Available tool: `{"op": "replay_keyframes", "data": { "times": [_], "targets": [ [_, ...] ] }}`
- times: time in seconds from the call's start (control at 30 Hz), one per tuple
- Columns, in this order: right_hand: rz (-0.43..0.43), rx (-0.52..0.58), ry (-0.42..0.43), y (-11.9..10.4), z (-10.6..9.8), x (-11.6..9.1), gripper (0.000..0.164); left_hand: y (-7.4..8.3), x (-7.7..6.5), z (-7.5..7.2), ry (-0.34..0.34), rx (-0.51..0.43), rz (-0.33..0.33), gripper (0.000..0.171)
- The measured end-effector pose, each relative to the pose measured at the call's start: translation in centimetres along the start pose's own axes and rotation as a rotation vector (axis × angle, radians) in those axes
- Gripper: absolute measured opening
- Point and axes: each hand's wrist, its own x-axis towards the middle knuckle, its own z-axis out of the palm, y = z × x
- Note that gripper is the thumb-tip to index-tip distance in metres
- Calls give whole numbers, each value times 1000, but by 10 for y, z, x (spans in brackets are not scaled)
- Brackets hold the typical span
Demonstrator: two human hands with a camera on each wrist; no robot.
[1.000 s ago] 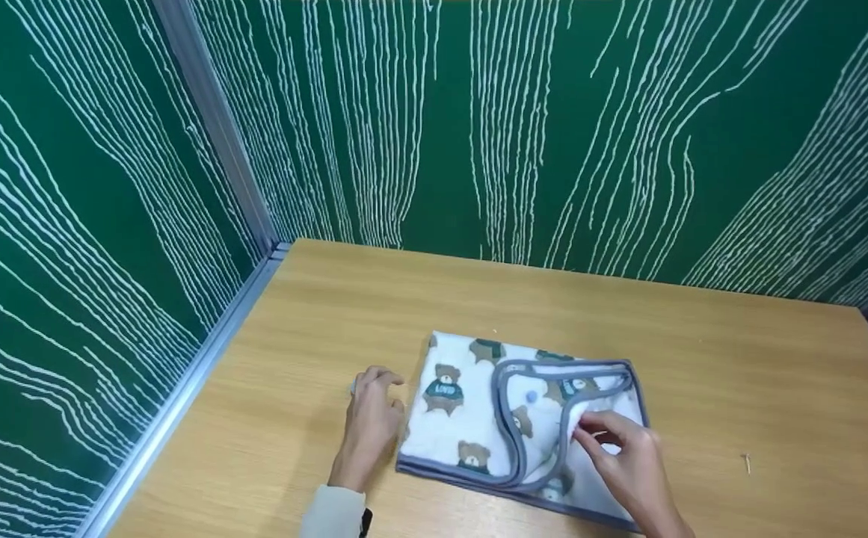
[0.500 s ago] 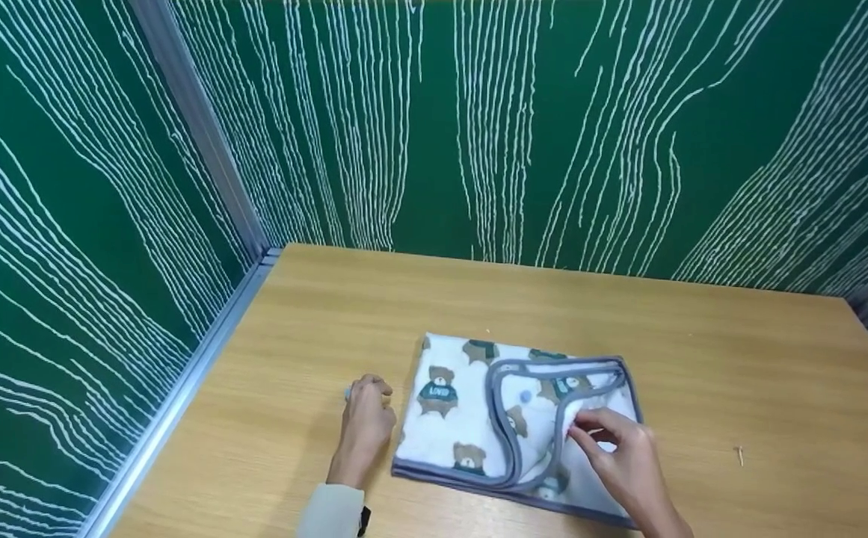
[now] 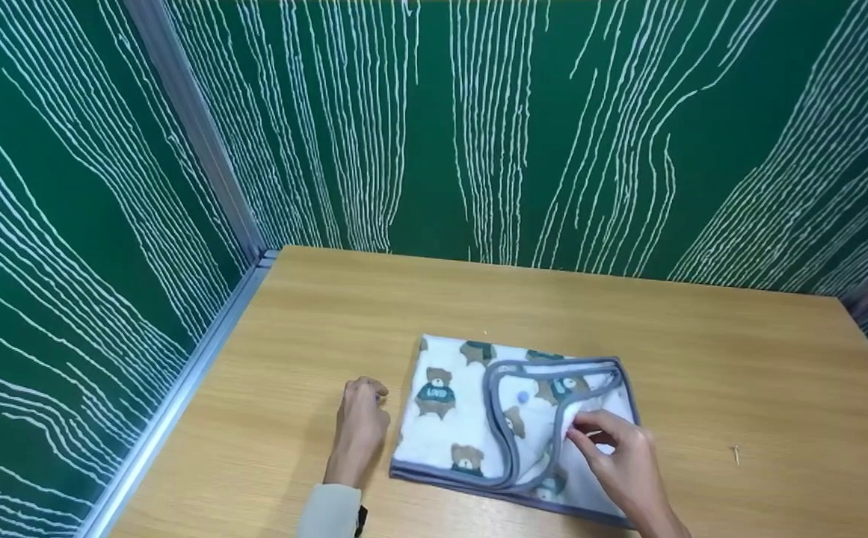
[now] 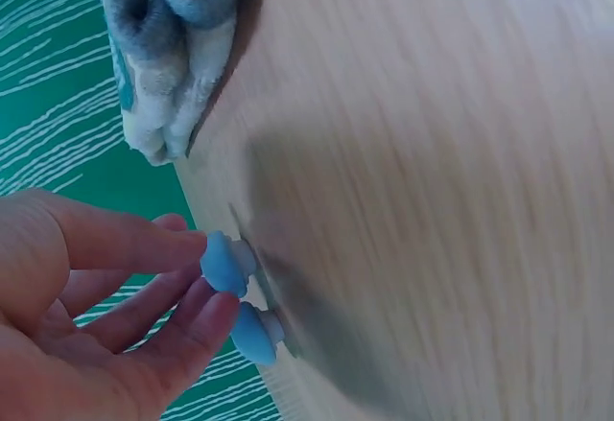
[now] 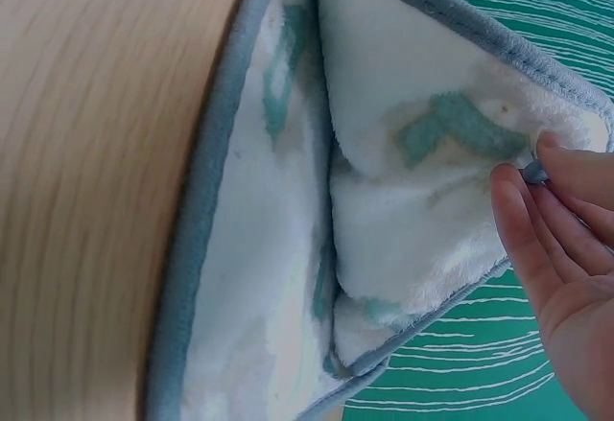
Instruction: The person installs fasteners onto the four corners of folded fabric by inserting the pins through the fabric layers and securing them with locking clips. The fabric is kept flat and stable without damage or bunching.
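Blanket [image 3: 471,415] lies well in from the far edge of the tabletop [image 3: 359,317] — right hand [image 3: 624,456] pinches a stud [image 5: 534,173] at the flap [image 5: 379,61], left hand [image 3: 361,426] a peg [image 4: 225,266]. Probably pinning or unpinning; next wants the flap steady.

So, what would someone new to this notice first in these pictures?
Probably the bear-print blanket, folded on the wooden table in front of a green wall streaked with white lines. Next, the right hand, pinching a small blue-grey piece at the blanket; to the blanket's left, the left hand, pinching a light-blue knob beside another.
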Motion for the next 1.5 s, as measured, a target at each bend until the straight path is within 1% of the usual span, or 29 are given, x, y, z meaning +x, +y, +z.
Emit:
{"op": "replay_keyframes", "data": {
  "times": [0.1,0.17,0.23,0.37,0.47,0.63,0.77,0.87,0.93,1.0,1.13,1.2,1.3,1.4,1.43,1.5],
  "targets": [
    [4,1,-2,-1,-1,0,25,-2,-1,0,-7,-18,-6,40],
    [6,1,1,-1,-1,0,25,-2,-2,1,-11,-32,-10,39],
    [19,-3,0,0,-1,-1,26,-3,-2,1,-17,-43,-1,37],
    [51,-22,-13,1,-2,-1,26,-3,-3,1,-9,-22,20,34],
    [70,-36,-19,1,-2,-1,25,-3,-4,1,-7,-19,18,34],
    [85,-40,-23,1,-1,-1,25,-6,-8,0,-60,-52,-29,31],
    [65,-34,-18,1,0,-2,26,-8,-10,-2,-96,-86,-46,30],
    [54,-26,-6,2,0,-3,27,-10,-11,-3,-101,-97,-26,29],
    [55,-24,-4,2,0,-3,28,-10,-12,-4,-99,-90,-7,24],
    [57,-23,-8,2,0,-3,28,-11,-13,-5,-101,-106,5,18],
    [61,-22,-9,1,-1,-4,28,-9,-16,-6,-121,-152,2,8],
    [58,-24,-4,1,-1,-4,28,-6,-16,-6,-121,-147,-6,12],
    [54,-26,1,1,-1,-4,27,-1,-17,-6,-102,-124,-7,18],
    [60,-27,-1,2,-2,-4,27,5,-18,-6,-70,-129,28,19],
    [64,-28,-2,2,-2,-4,27,7,-18,-5,-59,-135,48,20],
    [75,-29,-6,2,-2,-4,26,12,-20,-3,-36,-152,110,21]
  ]
}}
